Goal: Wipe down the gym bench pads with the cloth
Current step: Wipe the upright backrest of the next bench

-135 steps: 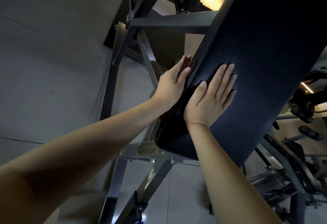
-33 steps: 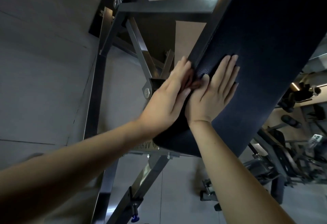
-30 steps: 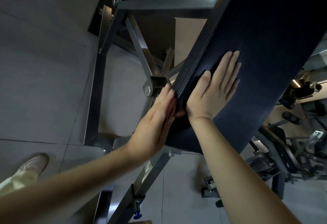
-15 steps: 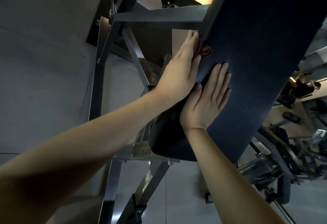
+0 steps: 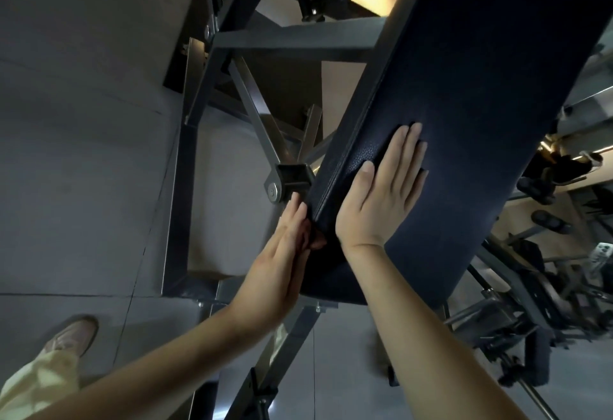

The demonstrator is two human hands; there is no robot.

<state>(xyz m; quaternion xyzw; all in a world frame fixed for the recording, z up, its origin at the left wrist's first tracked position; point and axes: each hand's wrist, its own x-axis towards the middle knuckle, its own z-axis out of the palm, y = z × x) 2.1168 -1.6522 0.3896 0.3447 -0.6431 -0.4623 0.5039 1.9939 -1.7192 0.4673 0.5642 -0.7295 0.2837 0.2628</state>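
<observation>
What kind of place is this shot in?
Most likely a gym: a dark bench pad on a steel frame, with more exercise machines crowded at right on a tiled floor.

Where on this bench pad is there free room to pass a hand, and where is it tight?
Free: the top face of the pad above the right hand, and the strip between that hand and the pad's right edge. Tight: the pad's left side, where the left hand presses flat, with the bracket and frame bars close beside it.
</observation>
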